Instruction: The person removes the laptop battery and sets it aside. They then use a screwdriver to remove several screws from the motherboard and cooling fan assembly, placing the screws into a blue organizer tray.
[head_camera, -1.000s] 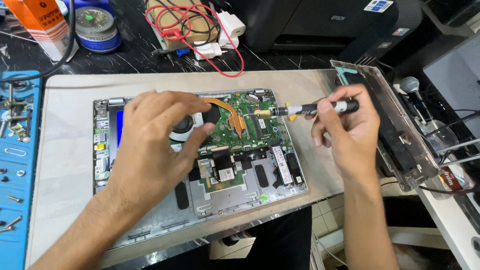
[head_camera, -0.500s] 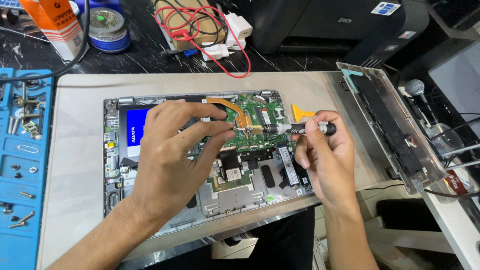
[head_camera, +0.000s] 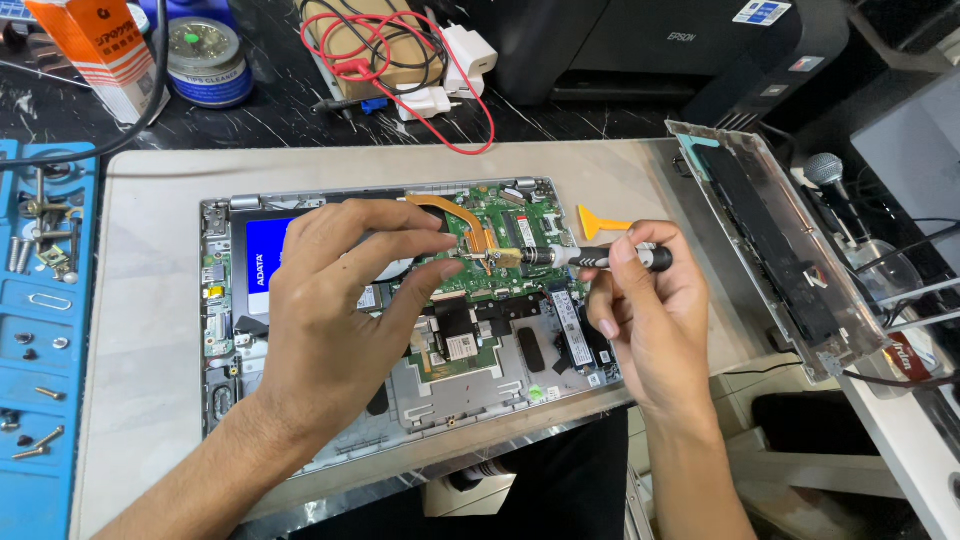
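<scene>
Black-handled precision screwdriver (head_camera: 590, 258) pinched in right hand (head_camera: 640, 320), tip at green laptop motherboard (head_camera: 500, 235); left hand (head_camera: 340, 300) fingertips seemingly steady the bit. Keep it square, press lightly.

The opened laptop (head_camera: 420, 400) is silver-grey, its circuit board (head_camera: 505, 235) green with a copper-orange heat pipe (head_camera: 455, 215); the drive label (head_camera: 265, 255) is blue. The screwdriver (head_camera: 590, 257) is black and silver. A yellow-orange pry tool (head_camera: 600, 225), a blue screw tray (head_camera: 45, 350), red wires (head_camera: 440, 70), beige mat (head_camera: 140, 330)
</scene>
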